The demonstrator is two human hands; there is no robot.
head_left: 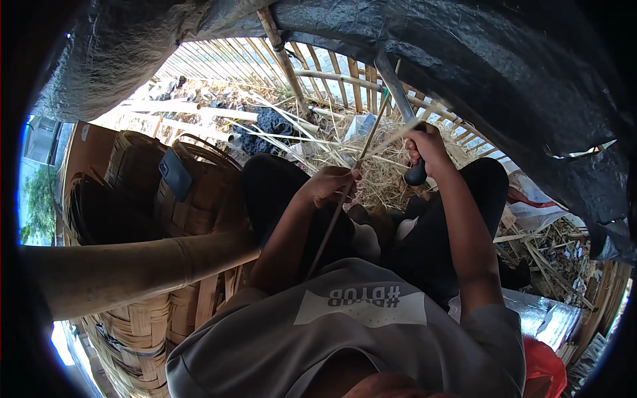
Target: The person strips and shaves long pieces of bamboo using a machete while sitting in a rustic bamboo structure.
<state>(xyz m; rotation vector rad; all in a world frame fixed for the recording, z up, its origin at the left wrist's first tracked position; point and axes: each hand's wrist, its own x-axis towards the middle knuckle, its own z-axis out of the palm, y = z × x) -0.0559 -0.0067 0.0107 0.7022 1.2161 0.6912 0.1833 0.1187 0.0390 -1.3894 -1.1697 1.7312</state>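
Note:
My left hand pinches a long, thin bamboo strip in front of my lap. The strip runs from beside my shirt up past my fingers, and above the hand a second, paler length slants toward my right hand. My right hand is closed around the black handle of a large knife, its long grey blade pointing up and away. Whether the blade touches the strip I cannot tell. Under both hands, between my knees, lies a heap of pale shavings.
Tall woven bamboo baskets stand at my left, with a dark phone resting on one. A thick bamboo pole crosses there. Black sheeting hangs overhead at right. Beyond are a slatted bamboo fence and a dark bundle.

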